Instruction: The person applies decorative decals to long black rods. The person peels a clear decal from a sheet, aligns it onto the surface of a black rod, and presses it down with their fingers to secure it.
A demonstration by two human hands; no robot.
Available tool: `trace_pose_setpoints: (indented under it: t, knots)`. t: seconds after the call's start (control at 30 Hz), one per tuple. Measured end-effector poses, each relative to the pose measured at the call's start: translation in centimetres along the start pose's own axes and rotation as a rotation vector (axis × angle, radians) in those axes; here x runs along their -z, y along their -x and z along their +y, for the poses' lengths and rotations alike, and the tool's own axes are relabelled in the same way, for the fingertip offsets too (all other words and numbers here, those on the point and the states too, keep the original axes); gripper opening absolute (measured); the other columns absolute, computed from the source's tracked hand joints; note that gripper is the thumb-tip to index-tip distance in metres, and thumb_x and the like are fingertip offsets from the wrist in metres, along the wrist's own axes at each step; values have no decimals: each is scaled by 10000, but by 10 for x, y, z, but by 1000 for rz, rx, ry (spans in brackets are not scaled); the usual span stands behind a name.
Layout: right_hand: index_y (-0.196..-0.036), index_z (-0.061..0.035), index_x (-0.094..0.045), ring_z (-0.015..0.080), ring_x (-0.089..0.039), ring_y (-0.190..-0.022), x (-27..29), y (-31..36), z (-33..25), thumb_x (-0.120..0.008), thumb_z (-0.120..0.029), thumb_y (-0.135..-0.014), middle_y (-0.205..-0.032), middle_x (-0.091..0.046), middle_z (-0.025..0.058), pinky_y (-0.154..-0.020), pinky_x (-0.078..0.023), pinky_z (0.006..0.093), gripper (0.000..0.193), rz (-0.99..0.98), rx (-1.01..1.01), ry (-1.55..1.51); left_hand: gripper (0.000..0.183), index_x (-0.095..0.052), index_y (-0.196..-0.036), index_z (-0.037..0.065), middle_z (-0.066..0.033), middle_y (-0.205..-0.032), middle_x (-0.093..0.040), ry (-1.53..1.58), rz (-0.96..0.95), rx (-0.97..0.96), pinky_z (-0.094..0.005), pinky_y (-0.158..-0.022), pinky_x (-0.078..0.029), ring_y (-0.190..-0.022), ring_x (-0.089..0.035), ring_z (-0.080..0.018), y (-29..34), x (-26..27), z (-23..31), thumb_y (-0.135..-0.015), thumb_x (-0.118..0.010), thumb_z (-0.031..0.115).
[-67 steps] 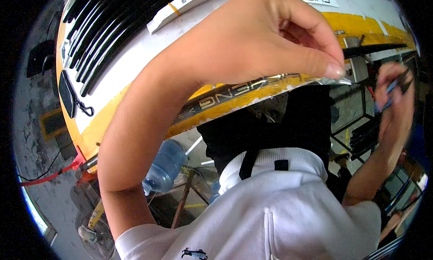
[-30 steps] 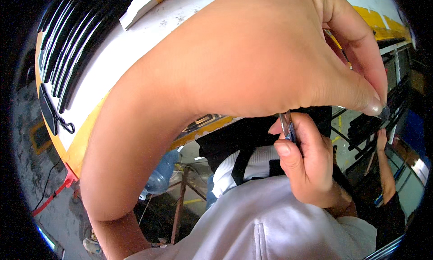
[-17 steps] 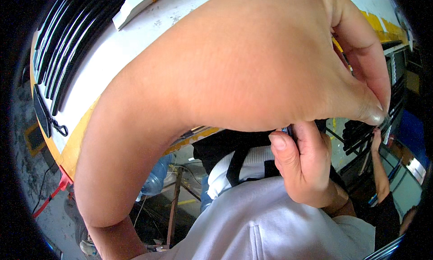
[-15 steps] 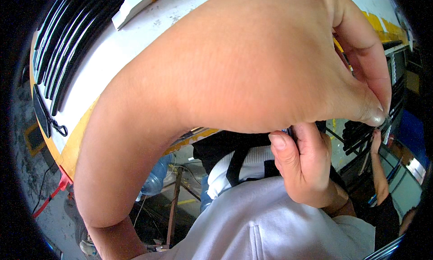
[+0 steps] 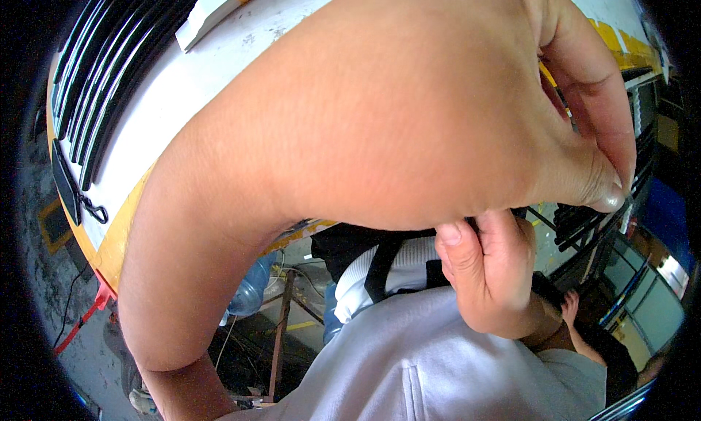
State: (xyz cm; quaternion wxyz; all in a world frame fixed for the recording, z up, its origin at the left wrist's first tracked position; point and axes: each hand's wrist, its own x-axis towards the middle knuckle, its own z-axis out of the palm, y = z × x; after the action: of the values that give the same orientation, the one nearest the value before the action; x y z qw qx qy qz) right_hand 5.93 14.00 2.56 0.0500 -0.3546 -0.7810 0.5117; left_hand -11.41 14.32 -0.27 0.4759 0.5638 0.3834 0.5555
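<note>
My left hand (image 5: 453,121) fills the upper middle, very near the camera, its forearm arching up from the lower left. Its thumb and index fingertip are pinched together at the right; I cannot make out what, if anything, lies between them. Below its wrist edge, my right hand (image 5: 493,275) is closed, thumb against curled fingers. Its fingertips are hidden behind my left hand, and so is anything it grips. Behind both hands lies a white table (image 5: 157,103) with a yellow-taped edge.
Long glossy black strips (image 5: 120,63) lie at the table's far left, beside a black flat piece with a loop (image 5: 67,184). A white block (image 5: 212,16) with a yellow band sits behind. Below are a blue water bottle (image 5: 252,289) and a brown metal leg (image 5: 283,326). A co-worker's hand (image 5: 571,308) shows at right.
My left hand has shifted slightly downward, covering a bit more of my right fingertips. My right hand has dropped a little. The co-worker's raised arm at the right has come down and leftward.
</note>
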Motion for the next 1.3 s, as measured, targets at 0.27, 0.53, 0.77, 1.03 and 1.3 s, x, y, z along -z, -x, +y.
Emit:
trace_pose_setpoints:
  t: [0.27, 0.53, 0.77, 1.03, 1.3]
  knots:
    - [-1142, 2, -554, 374, -615, -841, 2, -2, -2, -642, -183, -878, -958, -630, 181, -739, -473, 444, 334, 10, 50, 89, 271, -631, -1103, 11, -94, -1033, -624, 2, 0, 5, -276, -837, -457, -901, -577, -138, -1, 0, -1, -842, -661, 77]
    - [-1139, -7, -559, 380, -596, -877, -4, -8, 4, -664, -199, -863, -984, -621, 181, -780, -446, 475, 352, 158, 286, 263, 284, -626, -1113, 10, -104, -1052, -619, 8, -2, 11, -283, -845, -453, -914, -576, -147, 1, 1, -2, -839, -659, 73]
    - [-1127, -12, -565, 369, -599, -845, -1, -6, 3, -657, -191, -863, -962, -619, 180, -761, -453, 464, 332, 50, 157, 133, 295, -622, -1123, 8, -112, -1069, -614, 12, 3, 18, -288, -852, -450, -925, -575, -155, 1, 1, -3, -836, -656, 70]
    - [-1137, -5, -534, 336, -601, -751, 0, -5, 0, -642, -189, -863, -935, -605, 170, -678, -474, 415, 347, 4, 93, 78, 309, -617, -1133, 7, -121, -1088, -609, 22, -4, 23, -295, -861, -447, -938, -574, -164, 0, 2, -3, -832, -654, 66]
    - [-1141, 0, -500, 295, -594, -650, 9, 10, 10, -629, -198, -856, -894, -585, 155, -593, -490, 366, 370, -26, 56, 6, 322, -612, -1143, 6, -131, -1107, -605, 48, -1, 29, -301, -869, -443, -950, -572, -173, -4, -1, -3, -828, -652, 62]
